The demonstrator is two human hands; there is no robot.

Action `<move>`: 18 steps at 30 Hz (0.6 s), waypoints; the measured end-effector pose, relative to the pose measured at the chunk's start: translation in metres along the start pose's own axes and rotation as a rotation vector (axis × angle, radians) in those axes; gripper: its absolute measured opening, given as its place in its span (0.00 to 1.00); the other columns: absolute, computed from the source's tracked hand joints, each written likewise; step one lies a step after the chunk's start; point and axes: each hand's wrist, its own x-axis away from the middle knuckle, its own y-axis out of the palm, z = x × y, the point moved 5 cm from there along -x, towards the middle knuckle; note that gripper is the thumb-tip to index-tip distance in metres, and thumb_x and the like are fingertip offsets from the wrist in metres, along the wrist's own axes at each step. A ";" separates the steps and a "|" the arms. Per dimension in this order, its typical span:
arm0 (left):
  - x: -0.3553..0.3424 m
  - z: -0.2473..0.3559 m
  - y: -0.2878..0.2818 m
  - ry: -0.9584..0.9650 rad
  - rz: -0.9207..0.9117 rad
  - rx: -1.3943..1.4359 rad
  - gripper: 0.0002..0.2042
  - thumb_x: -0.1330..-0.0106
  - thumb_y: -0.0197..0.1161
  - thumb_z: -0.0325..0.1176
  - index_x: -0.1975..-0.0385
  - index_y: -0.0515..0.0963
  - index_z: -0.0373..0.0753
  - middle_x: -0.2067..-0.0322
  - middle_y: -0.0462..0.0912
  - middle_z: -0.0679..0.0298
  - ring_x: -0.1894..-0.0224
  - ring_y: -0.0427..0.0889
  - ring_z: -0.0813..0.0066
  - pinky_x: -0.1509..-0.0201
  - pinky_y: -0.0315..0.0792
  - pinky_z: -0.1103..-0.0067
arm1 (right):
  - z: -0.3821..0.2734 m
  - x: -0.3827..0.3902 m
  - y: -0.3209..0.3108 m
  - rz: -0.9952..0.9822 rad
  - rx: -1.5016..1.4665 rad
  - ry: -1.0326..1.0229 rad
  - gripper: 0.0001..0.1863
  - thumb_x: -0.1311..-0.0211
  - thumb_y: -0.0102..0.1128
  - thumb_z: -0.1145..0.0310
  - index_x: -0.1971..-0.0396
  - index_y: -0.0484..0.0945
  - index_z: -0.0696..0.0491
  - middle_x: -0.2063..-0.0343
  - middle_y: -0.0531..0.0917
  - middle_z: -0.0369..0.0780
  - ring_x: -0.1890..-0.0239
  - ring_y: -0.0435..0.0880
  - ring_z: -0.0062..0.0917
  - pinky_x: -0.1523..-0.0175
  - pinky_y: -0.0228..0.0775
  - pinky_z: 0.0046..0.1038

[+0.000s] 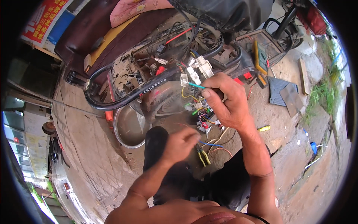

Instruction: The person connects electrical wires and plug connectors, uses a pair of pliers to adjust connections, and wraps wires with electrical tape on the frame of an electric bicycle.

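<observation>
My right hand pinches a thin teal rod-like item, whose tip meets a small white connector. Other white connectors on coloured wires sit just beyond it, against the vehicle's black tubular frame. My left hand is lower left, fingers curled and closed near some loose wires; what they hold, if anything, is too small to make out. A tangle of wires with coloured connectors hangs below the right hand. Yellow-handled pliers lie below, between my knees.
The opened vehicle body spans the top. A metal basin stands left of my knees. A yellow multimeter rests upper right, near metal plates and a wooden strip. A yellow-handled tool lies on the ground at right.
</observation>
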 end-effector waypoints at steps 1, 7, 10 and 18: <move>-0.003 -0.055 0.028 -0.144 -0.123 -0.081 0.10 0.26 0.66 0.36 0.60 0.83 0.34 0.72 0.84 0.68 0.73 0.79 0.83 0.66 0.76 0.80 | 0.002 -0.001 -0.002 -0.002 0.011 0.028 0.06 0.35 0.67 0.75 0.60 0.82 0.57 0.70 0.82 0.42 0.70 0.81 0.34 0.64 0.73 0.32; 0.041 -0.341 0.165 -1.024 -0.428 -0.200 0.20 0.31 0.66 0.51 0.65 0.84 0.36 0.75 0.86 0.59 0.77 0.85 0.68 0.74 0.79 0.69 | 0.012 0.006 -0.017 0.002 0.020 0.105 0.06 0.37 0.67 0.76 0.61 0.83 0.56 0.71 0.82 0.41 0.73 0.80 0.32 0.66 0.71 0.30; 0.094 -0.437 0.156 -1.227 -0.437 -0.287 0.22 0.32 0.64 0.54 0.65 0.84 0.37 0.76 0.86 0.57 0.79 0.85 0.62 0.75 0.79 0.65 | -0.004 -0.004 0.003 0.008 -0.077 0.069 0.06 0.38 0.68 0.76 0.62 0.83 0.56 0.72 0.82 0.39 0.74 0.78 0.28 0.68 0.69 0.28; 0.143 -0.463 0.167 -1.325 -0.476 -0.337 0.20 0.32 0.65 0.53 0.65 0.83 0.38 0.76 0.84 0.60 0.78 0.83 0.66 0.76 0.76 0.68 | 0.007 0.005 -0.003 0.013 -0.057 0.094 0.06 0.38 0.70 0.74 0.62 0.83 0.54 0.70 0.84 0.38 0.73 0.78 0.26 0.69 0.68 0.28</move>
